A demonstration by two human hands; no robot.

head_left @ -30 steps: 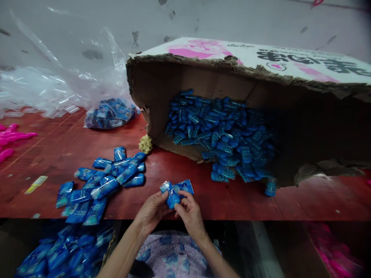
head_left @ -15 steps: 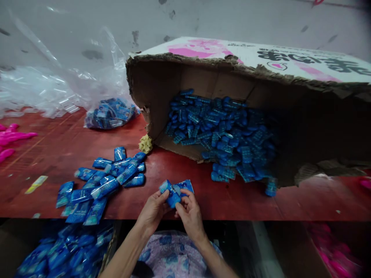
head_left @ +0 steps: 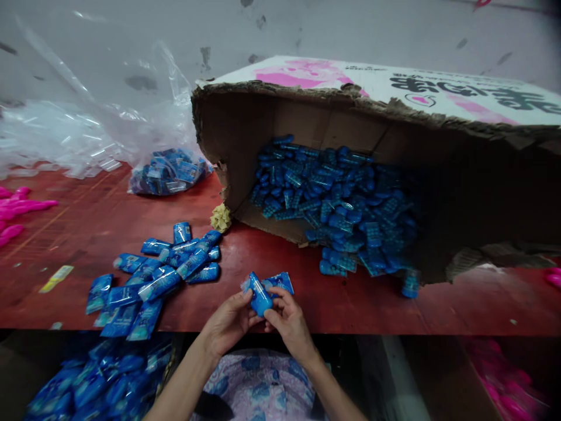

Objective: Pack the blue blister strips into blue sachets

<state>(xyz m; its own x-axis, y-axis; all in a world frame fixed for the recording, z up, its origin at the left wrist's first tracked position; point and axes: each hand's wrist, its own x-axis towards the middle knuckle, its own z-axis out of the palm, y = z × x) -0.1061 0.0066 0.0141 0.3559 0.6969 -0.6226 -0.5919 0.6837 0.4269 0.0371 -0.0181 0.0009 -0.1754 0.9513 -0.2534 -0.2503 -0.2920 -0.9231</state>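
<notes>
Between my two hands, just over the front edge of the red table, is a small glossy blue packet [head_left: 260, 296], tilted with its top to the left. My left hand [head_left: 232, 318] pinches its left side between thumb and fingers. The fingers of my right hand [head_left: 287, 316] close on its lower right end. Just behind the held packet lies another printed blue packet [head_left: 283, 282], partly covered by my right fingers. To the left, a loose pile of similar blue packets [head_left: 160, 283] is spread on the tabletop.
A torn cardboard box [head_left: 350, 102] lies on its side, with many blue pieces [head_left: 319, 187] spilling from it. A clear bag of blue packets [head_left: 169, 171], a crumpled yellow lump [head_left: 220, 218] and pink pieces [head_left: 20, 207] are on the red table [head_left: 272, 251]. Below are more blue packets [head_left: 94, 380].
The blue packet has been turned in my hands, so a smoother, plainer blue side now faces up. Both hands stay in nearly the same place.
</notes>
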